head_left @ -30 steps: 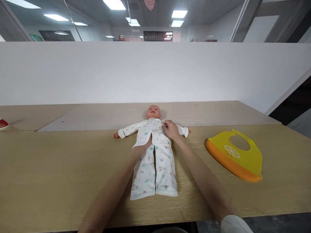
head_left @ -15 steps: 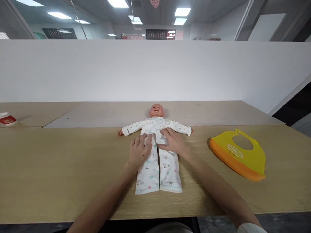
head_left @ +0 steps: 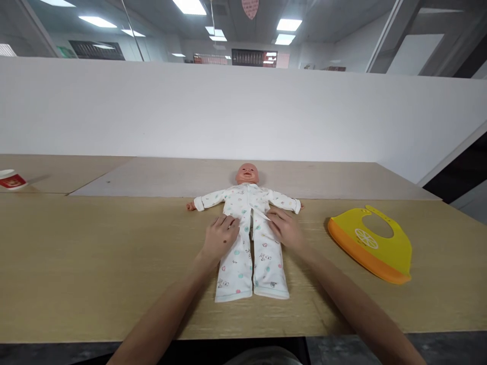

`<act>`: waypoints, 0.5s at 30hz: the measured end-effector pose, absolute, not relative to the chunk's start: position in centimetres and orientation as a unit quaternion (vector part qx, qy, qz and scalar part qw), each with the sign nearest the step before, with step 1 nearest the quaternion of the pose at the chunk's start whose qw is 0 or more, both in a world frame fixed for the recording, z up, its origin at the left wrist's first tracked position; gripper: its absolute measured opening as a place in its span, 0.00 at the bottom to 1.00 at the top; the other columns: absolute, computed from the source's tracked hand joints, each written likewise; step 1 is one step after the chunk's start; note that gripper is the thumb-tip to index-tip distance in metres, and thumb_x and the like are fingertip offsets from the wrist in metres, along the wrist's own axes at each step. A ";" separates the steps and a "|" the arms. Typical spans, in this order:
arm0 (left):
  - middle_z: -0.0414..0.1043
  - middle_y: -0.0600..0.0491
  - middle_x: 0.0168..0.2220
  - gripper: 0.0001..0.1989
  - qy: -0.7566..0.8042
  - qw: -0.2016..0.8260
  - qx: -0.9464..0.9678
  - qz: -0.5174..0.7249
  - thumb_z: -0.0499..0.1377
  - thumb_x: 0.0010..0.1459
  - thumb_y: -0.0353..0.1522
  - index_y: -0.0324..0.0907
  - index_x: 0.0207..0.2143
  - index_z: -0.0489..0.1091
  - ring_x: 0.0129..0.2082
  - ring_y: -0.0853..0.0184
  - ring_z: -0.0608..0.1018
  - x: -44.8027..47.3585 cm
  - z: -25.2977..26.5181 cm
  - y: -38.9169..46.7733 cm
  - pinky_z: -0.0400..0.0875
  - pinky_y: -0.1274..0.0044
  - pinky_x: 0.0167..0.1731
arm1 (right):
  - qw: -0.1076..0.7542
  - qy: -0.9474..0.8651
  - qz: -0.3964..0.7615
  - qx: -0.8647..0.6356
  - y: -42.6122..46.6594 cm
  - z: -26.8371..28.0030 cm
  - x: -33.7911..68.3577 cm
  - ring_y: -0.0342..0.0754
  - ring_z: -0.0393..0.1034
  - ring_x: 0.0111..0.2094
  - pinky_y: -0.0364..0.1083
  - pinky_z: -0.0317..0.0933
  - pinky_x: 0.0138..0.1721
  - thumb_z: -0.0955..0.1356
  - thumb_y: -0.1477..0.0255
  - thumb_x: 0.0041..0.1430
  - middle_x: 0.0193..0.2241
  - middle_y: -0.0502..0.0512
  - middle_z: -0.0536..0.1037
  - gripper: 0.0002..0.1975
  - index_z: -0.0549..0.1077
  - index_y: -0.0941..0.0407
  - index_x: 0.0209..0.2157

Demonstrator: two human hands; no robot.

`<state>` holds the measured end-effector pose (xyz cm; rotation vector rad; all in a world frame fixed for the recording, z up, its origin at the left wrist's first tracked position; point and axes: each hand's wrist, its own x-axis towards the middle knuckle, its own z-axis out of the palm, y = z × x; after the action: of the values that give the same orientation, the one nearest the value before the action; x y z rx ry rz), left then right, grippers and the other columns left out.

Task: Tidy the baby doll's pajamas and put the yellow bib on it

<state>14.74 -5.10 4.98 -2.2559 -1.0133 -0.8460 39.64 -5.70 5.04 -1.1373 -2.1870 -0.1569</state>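
A baby doll lies on its back on the table, arms spread, its head toward the wall. It is dressed in a white baby outfit with small coloured prints, and a dark gap runs between the two legs. My left hand rests at the left side of the waist, fingers curled over the fabric. On the other side, my right hand pinches a raised white edge of the outfit near the hip. The tips of the left fingers are partly hidden.
To the right lies a yellow and orange bib with a white citrus print. A red and white cup stands at the far left of the wooden table. Behind the table rises a white partition with glass above.
My right hand has moved right from the middle of the outfit, drawing a fabric edge outward. The left fingers have curled in at the waist. The view has tilted slightly.
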 end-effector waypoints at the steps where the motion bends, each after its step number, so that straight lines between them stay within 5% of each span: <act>1: 0.75 0.49 0.33 0.08 -0.370 0.258 -0.835 -0.316 0.54 0.60 0.26 0.41 0.38 0.73 0.34 0.62 0.74 14.8 5.1 -5.2 0.67 0.72 0.32 | 0.330 -0.842 -0.048 -0.424 -6.0 4.9 40.0 0.49 0.70 0.48 0.49 0.66 0.48 0.60 0.75 0.65 0.47 0.59 0.74 0.13 0.73 0.55 0.45; 7: 0.73 0.49 0.32 0.11 -0.336 0.186 -0.874 -0.299 0.52 0.60 0.24 0.42 0.37 0.73 0.34 0.64 0.74 14.8 5.5 -5.5 0.69 0.72 0.36 | 0.245 -0.881 -0.069 -0.398 -7.3 5.1 40.2 0.52 0.70 0.48 0.51 0.67 0.45 0.61 0.76 0.64 0.50 0.59 0.75 0.13 0.75 0.56 0.44; 15: 0.68 0.52 0.25 0.11 -0.289 0.114 -0.895 -0.320 0.54 0.59 0.27 0.41 0.23 0.69 0.28 0.67 0.71 15.0 5.7 -5.7 0.68 0.74 0.32 | 0.289 -0.903 -0.028 -0.318 -8.2 5.3 38.2 0.48 0.67 0.41 0.48 0.65 0.43 0.62 0.75 0.63 0.38 0.55 0.78 0.11 0.76 0.56 0.38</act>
<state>15.01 -5.74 5.68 -2.6242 -0.8484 -0.9381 38.21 -8.21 5.31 -0.8485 -2.4092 -0.0748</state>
